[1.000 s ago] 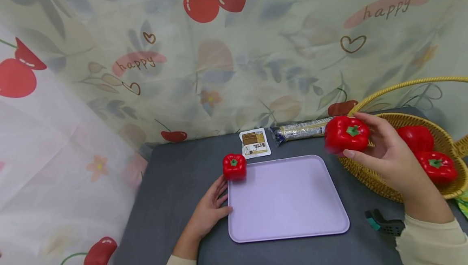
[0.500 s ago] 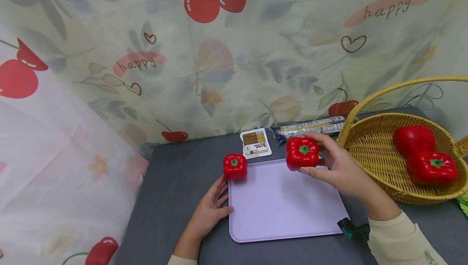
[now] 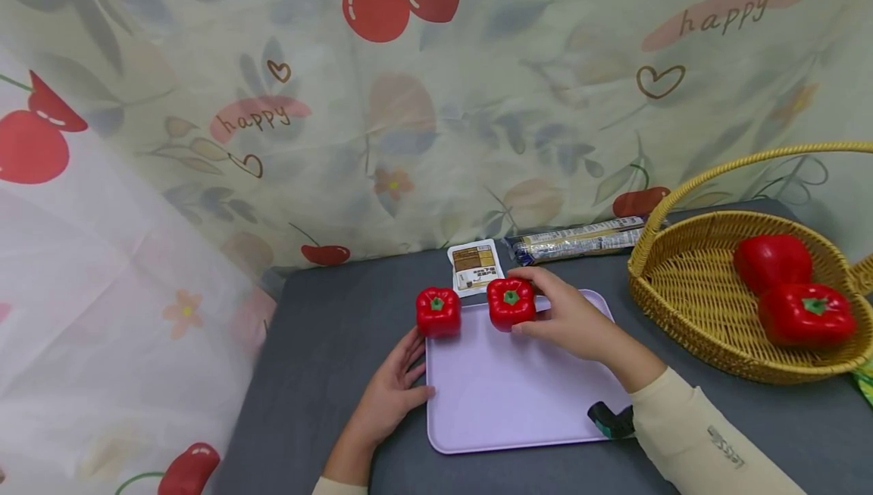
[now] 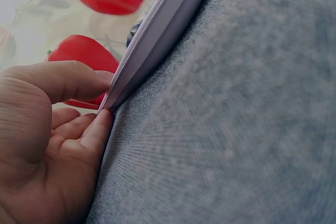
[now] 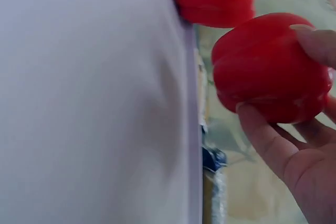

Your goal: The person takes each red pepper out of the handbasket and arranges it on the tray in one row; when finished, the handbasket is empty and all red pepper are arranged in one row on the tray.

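My right hand (image 3: 566,321) holds a red bell pepper (image 3: 510,304) with a green stem, thumb on one side and fingers on the other. In the right wrist view this pepper (image 5: 268,69) hangs over the tray's far edge, with a shadow on the tray below. Another red bell pepper (image 3: 438,313) sits upright at the far left corner of the lilac tray (image 3: 525,389). My left hand (image 3: 392,385) is at the tray's left edge. The left wrist view shows its thumb and fingers pinching the tray rim (image 4: 142,45).
On the right stands a yellow wicker basket (image 3: 689,328) with two more red bell peppers (image 3: 808,314) inside. Behind the tray lie a small flat food packet (image 3: 476,266) and a long silvery packet (image 3: 580,240). A printed curtain (image 3: 436,139) hangs behind the grey table (image 3: 334,328).
My right hand has carried the bell pepper leftward from beside the basket to over the tray's far side, near the other pepper. My left hand has stayed at the tray's edge.
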{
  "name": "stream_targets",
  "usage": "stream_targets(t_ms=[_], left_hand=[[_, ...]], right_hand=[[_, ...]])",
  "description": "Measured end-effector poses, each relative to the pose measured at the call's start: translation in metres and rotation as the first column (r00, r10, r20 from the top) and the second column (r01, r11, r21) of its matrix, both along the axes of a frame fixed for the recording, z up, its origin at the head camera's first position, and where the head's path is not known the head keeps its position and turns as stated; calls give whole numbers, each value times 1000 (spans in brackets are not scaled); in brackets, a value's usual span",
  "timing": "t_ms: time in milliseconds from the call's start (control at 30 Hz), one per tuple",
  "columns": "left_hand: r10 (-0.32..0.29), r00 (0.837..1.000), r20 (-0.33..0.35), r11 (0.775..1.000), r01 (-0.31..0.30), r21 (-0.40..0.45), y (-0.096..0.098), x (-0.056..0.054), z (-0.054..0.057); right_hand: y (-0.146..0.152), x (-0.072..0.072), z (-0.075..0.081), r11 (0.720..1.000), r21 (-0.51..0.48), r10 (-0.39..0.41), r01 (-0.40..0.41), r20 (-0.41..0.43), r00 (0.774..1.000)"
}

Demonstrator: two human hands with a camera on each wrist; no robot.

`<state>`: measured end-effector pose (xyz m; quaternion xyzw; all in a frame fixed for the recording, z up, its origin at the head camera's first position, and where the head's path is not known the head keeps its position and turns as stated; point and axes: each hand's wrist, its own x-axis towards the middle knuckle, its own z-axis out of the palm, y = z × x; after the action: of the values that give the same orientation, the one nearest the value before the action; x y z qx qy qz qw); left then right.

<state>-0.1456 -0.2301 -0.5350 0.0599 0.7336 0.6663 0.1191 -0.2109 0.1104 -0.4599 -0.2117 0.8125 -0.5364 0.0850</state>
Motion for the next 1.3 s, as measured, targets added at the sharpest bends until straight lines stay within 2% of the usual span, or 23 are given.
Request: stream_targets(t_ms=[233, 767, 1300], left_hand=[[-4, 1000, -1, 1000, 4, 1, 0, 0, 0], [-25, 999, -38, 999, 26, 32, -1, 0, 0], [-18, 999, -44, 999, 19, 34, -2, 1, -2]], right_hand=[[-16, -13, -10, 992, 123, 19, -22, 32, 999], [-44, -20, -16, 994, 107, 28, -28, 1, 1000], [-47, -20, -13, 978, 210, 28, -7, -99, 995]])
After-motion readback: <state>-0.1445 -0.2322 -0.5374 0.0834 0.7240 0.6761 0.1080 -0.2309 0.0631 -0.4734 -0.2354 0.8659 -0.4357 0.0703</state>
